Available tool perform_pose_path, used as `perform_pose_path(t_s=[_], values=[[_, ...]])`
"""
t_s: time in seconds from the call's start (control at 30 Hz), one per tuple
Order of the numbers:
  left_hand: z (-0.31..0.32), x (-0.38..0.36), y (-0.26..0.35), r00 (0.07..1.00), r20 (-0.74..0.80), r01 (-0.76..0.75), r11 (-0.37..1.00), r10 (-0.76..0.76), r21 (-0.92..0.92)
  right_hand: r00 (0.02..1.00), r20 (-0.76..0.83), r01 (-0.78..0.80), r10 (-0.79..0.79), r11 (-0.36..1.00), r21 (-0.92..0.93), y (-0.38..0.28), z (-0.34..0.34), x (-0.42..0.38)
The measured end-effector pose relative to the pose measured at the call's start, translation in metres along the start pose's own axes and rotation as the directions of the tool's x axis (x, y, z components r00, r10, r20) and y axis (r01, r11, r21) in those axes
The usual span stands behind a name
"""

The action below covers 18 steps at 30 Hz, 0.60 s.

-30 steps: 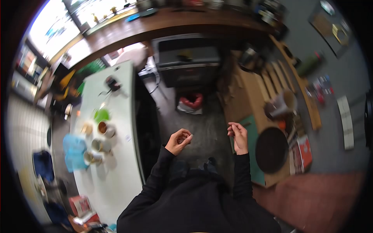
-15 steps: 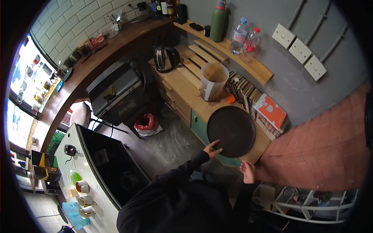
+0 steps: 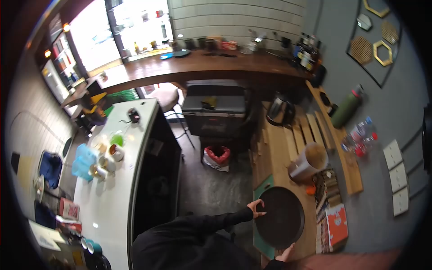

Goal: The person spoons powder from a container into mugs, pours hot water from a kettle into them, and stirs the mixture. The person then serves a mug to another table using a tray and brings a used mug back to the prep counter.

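A dark round tray [image 3: 280, 218] lies on the wooden cabinet top, at its near end. My left hand [image 3: 256, 209] is at the tray's left rim, thumb and fingers curved around the edge. At the near rim, my right hand [image 3: 286, 254] meets the tray with its fingers close together; part of this hand is hidden. Beyond the tray stands a tall translucent plastic container [image 3: 308, 163] with brown residue inside. A small orange object [image 3: 310, 190] sits beside the container's base.
Books [image 3: 327, 191] and a red notebook [image 3: 337, 223] line the wall side of the cabinet. A black kettle [image 3: 280, 109] stands at its far end. To the left, a white counter [image 3: 118, 180] holds cups [image 3: 116, 153]. A lined bin [image 3: 217, 157] is on the floor between.
My view has swung left, showing more of the white counter and window. My right hand has come to the tray's near rim. My left hand's fingers have curled at the edge.
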State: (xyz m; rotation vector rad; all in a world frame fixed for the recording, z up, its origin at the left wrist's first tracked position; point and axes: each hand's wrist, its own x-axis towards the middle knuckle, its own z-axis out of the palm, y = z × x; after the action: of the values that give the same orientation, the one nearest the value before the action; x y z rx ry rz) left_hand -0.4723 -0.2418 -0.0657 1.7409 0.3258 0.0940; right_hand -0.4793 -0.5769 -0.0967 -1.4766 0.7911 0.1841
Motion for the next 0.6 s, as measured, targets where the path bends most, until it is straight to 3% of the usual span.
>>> perform_pose_path(t_s=[0.03, 0.07, 0.1, 0.17, 0.23, 0.27, 0.3, 0.4, 0.43, 0.5, 0.53, 0.57, 0.6], values=[[-0.021, -0.011, 0.003, 1.000, 0.024, -0.011, 1.000, 0.011, -0.002, 0.988, 0.151, -0.002, -0.016, 0.993, 0.120, -0.008, 0.013, 0.002], [-0.044, -0.022, 0.004, 0.999, 0.048, -0.007, 1.000, 0.006, 0.010, 0.979, 0.188, 0.084, -0.081, 0.996, -0.006, -0.031, 0.038, -0.017], [-0.065, -0.032, -0.005, 1.000, 0.005, -0.005, 1.000, 0.005, 0.020, 0.970, 0.231, 0.085, -0.080, 0.996, -0.013, -0.030, 0.058, -0.010], [-0.101, -0.058, -0.019, 0.987, -0.104, -0.118, 0.993, 0.119, 0.021, 0.921, 0.385, 0.114, -0.056, 0.985, -0.128, -0.030, 0.093, 0.005], [-0.135, -0.093, -0.003, 0.955, -0.268, -0.129, 0.992, 0.125, 0.001, 0.879, 0.474, 0.212, -0.055, 0.935, -0.284, -0.047, 0.139, -0.024], [-0.148, -0.111, 0.007, 0.934, -0.348, -0.123, 0.989, 0.087, -0.082, 0.790, 0.528, 0.475, -0.311, 0.855, -0.208, -0.026, 0.159, -0.014], [-0.159, -0.129, 0.010, 0.905, -0.422, -0.123, 0.978, 0.042, -0.167, 0.802, 0.534, 0.453, -0.268, 0.856, -0.250, -0.005, 0.182, 0.004], [-0.186, -0.179, -0.001, 0.702, -0.707, -0.110, 0.994, 0.093, 0.021, 0.662, 0.713, 0.526, -0.231, 0.821, -0.222, -0.043, 0.242, -0.085], [-0.192, -0.197, -0.007, 0.562, -0.821, -0.048, 0.995, 0.097, 0.085, 0.584, 0.789, 0.560, -0.192, 0.798, -0.220, -0.055, 0.259, -0.115], [-0.195, -0.235, -0.024, 0.384, -0.911, -0.193, 0.951, -0.154, -0.242, 0.399, 0.880, 0.639, -0.259, 0.767, -0.063, -0.055, 0.288, -0.158], [-0.200, -0.262, -0.027, 0.461, -0.792, -0.320, 0.757, -0.400, -0.569, 0.349, 0.917, 0.606, -0.191, 0.793, -0.066, -0.053, 0.300, -0.174], [-0.203, -0.290, -0.025, 0.568, -0.596, -0.399, 0.444, -0.567, -0.803, 0.297, 0.947, 0.570, -0.122, 0.818, -0.073, -0.049, 0.312, -0.189], [-0.198, -0.313, -0.009, 0.616, -0.526, -0.488, 0.240, -0.586, -0.839, 0.225, 0.966, 0.551, -0.124, 0.834, -0.021, -0.042, 0.322, -0.209]])
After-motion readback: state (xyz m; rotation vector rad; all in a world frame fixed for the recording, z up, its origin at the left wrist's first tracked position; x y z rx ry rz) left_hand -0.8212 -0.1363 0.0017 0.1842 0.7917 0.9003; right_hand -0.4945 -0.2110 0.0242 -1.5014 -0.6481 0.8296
